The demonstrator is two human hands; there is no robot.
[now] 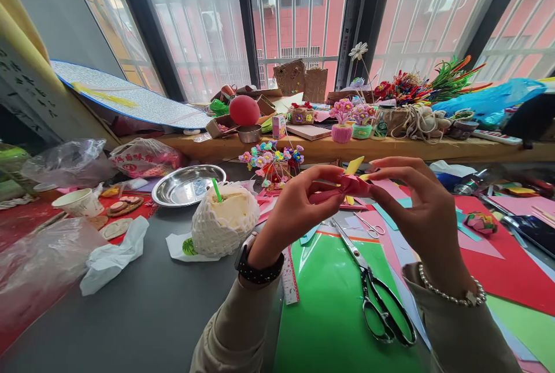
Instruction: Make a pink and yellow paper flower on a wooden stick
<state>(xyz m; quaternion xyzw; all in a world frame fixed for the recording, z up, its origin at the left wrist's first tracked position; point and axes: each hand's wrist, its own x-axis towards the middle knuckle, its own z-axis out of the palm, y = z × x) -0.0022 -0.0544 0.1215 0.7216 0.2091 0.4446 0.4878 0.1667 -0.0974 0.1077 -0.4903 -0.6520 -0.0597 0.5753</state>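
My left hand (pixel 306 202) and my right hand (pixel 414 205) are raised over the table, fingertips almost meeting. Between them is a small piece of folded pink paper (pixel 358 186) with a yellow part (pixel 354 165) sticking up. Both hands pinch it, thumb against fingers; its exact shape is partly hidden by the fingers. Below lie large black-handled scissors (pixel 368 277) on a green sheet (pixel 321 315). Small scissors (pixel 373 227) rest just behind them. A ruler (pixel 290 280) lies near my left wrist.
Left of my arm stand a coconut (pixel 225 220) with a green straw and a metal plate (pixel 186 185). A paper cup (pixel 78 204) and plastic bags are farther left. Coloured paper (pixel 515 251) spreads to the right. Craft flowers (pixel 341 121) and a red balloon (pixel 244 111) crowd the windowsill.
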